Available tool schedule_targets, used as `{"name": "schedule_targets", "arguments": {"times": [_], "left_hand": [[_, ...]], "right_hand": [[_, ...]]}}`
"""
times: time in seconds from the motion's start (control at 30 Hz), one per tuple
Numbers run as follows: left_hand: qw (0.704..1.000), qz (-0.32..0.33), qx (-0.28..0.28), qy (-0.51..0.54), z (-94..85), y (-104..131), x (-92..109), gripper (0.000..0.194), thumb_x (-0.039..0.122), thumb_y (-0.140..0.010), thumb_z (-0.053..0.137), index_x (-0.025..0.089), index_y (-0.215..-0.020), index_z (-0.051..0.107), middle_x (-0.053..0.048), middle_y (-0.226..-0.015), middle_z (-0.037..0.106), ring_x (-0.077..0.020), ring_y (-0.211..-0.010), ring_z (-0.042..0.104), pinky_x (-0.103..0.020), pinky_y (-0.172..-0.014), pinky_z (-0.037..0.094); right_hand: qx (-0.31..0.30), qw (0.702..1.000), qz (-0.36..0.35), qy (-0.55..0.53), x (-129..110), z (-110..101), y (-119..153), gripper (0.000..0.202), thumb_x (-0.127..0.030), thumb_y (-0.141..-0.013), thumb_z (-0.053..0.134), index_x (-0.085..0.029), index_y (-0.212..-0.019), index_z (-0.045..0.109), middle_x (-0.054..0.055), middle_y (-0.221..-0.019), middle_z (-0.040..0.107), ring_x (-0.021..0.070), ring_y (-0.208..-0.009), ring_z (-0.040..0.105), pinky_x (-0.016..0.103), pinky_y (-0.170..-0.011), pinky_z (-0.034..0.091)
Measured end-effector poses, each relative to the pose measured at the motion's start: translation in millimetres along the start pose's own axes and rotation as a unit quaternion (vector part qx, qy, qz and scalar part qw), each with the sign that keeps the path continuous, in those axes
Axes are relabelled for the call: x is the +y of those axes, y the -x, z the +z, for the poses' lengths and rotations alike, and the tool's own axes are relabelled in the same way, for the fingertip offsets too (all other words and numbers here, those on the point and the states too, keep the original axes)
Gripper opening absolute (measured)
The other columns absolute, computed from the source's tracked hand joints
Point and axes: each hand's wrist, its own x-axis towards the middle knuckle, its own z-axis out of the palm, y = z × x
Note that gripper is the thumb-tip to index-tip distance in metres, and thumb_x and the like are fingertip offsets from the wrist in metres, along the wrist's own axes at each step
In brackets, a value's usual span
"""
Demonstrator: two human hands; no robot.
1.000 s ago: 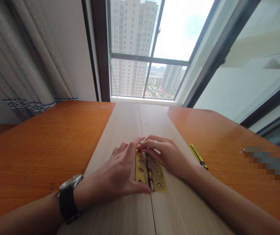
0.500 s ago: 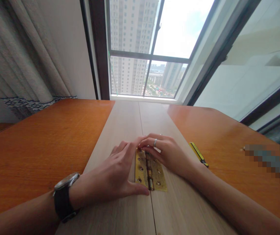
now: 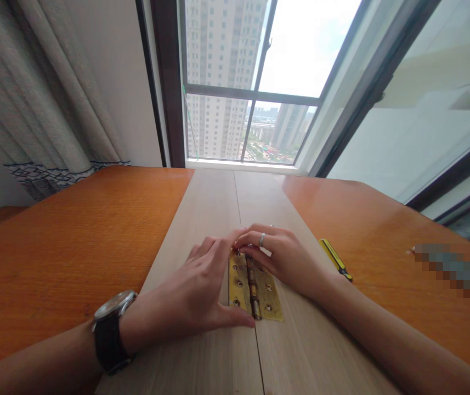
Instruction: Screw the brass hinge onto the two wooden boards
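- Hinge (image 3: 254,291), one: worn, spotted brass-coloured metal, spread flat; two rectangular leaves and one rounded barrel. At least three round holes show in each leaf. Lies across the seam between the boards, barrel over the line.
- Boards, two: left board (image 3: 202,219) and right board (image 3: 267,197), pale, straight-grained wood, long and flat, side by side with a thin dark seam.
- Left hand (image 3: 197,282), one: spread, thumb at the hinge's near end, forefinger stretched to the far end.
- Right hand (image 3: 282,252), one: fingers bent, tips gathered over the hinge's far end by the left forefinger; whether they grip anything cannot be told.
- Watch (image 3: 111,334), one: round metal case, black strap, left wrist.
- Ring (image 3: 262,240), one: smooth silvery band, right hand.
- Tool (image 3: 334,259), one: slim, yellow and black, just beside the right board.
- Tabletop (image 3: 115,219), one: glossy orange-brown wood, under the boards.
- Curtain (image 3: 54,93), one: grey folded cloth, patterned hem.
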Motion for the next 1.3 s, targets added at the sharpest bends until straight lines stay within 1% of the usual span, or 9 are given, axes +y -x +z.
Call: {"name": "schedule_targets", "arguments": {"times": [0.1, 0.33, 0.47, 0.57, 0.73, 1.07, 1.3], "left_hand": [[1.0, 0.0, -0.001, -0.001, -0.2, -0.1, -0.6, 0.114, 0.048, -0.066, 0.084, 0.028, -0.152, 0.013, -0.014, -0.144, 0.046, -0.035, -0.133, 0.041, -0.054, -0.109, 0.036], [1.0, 0.012, -0.002, -0.003, -0.1, 0.3, -2.6, 0.109, 0.048, -0.069, 0.081, 0.027, -0.151, 0.013, -0.013, -0.144, 0.046, -0.0333, -0.133, 0.04, -0.053, -0.11, 0.036], [1.0, 0.009, -0.002, -0.002, -0.5, -0.4, -1.4, 0.109, 0.047, -0.069, 0.082, 0.028, -0.151, 0.013, -0.013, -0.143, 0.047, -0.0341, -0.131, 0.041, -0.055, -0.108, 0.037], [1.0, 0.013, 0.001, -0.003, -0.5, -1.1, -1.0, 0.109, 0.046, -0.069, 0.082, 0.027, -0.151, 0.014, -0.014, -0.144, 0.046, -0.0349, -0.132, 0.041, -0.055, -0.109, 0.036], [1.0, 0.011, 0.002, -0.004, -0.8, -0.4, -0.8, 0.108, 0.046, -0.069, 0.081, 0.028, -0.151, 0.013, -0.013, -0.146, 0.044, -0.0333, -0.132, 0.041, -0.053, -0.109, 0.036], [1.0, 0.011, -0.001, -0.011, 1.2, 0.1, -3.0, 0.107, 0.049, -0.071, 0.079, 0.027, -0.151, 0.012, -0.013, -0.15, 0.04, -0.0328, -0.133, 0.04, -0.053, -0.11, 0.035], [1.0, 0.017, 0.002, -0.011, 1.7, -0.1, -3.8, 0.108, 0.048, -0.069, 0.081, 0.026, -0.15, 0.013, -0.014, -0.146, 0.044, -0.0325, -0.132, 0.041, -0.053, -0.109, 0.036]], "right_hand": [[-0.001, 1.0, 0.003, 0.001, -1.3, 0.0, -0.2, 0.018, -0.018, -0.096, 0.053, -0.021, -0.103, 0.069, 0.004, -0.098, 0.07, 0.0128, -0.087, 0.067, 0.024, -0.078, 0.052], [0.006, 1.0, -0.004, -0.002, -2.4, -0.4, -0.7, 0.017, -0.019, -0.096, 0.053, -0.02, -0.101, 0.069, 0.004, -0.097, 0.071, 0.0131, -0.086, 0.067, 0.025, -0.077, 0.051], [0.007, 1.0, -0.004, -0.004, -1.9, -0.2, -0.5, 0.016, -0.019, -0.096, 0.053, -0.02, -0.101, 0.068, 0.004, -0.097, 0.07, 0.013, -0.086, 0.066, 0.025, -0.077, 0.051], [0.009, 1.0, -0.004, -0.002, -1.0, 0.2, -0.6, 0.016, -0.019, -0.096, 0.053, -0.02, -0.1, 0.069, 0.004, -0.096, 0.071, 0.013, -0.086, 0.066, 0.026, -0.078, 0.051], [0.003, 1.0, 0.0, -0.001, -0.7, -0.3, -1.0, 0.016, -0.018, -0.096, 0.053, -0.02, -0.102, 0.068, 0.004, -0.097, 0.07, 0.0131, -0.087, 0.067, 0.026, -0.078, 0.051], [0.007, 1.0, -0.002, -0.007, -3.2, -1.0, -1.0, 0.017, -0.018, -0.096, 0.053, -0.02, -0.102, 0.069, 0.003, -0.097, 0.07, 0.0121, -0.087, 0.066, 0.025, -0.078, 0.051], [0.007, 1.0, -0.005, -0.002, -1.2, 0.7, -1.0, 0.017, -0.019, -0.096, 0.053, -0.02, -0.103, 0.069, 0.004, -0.098, 0.071, 0.0126, -0.088, 0.067, 0.026, -0.079, 0.052]]}}
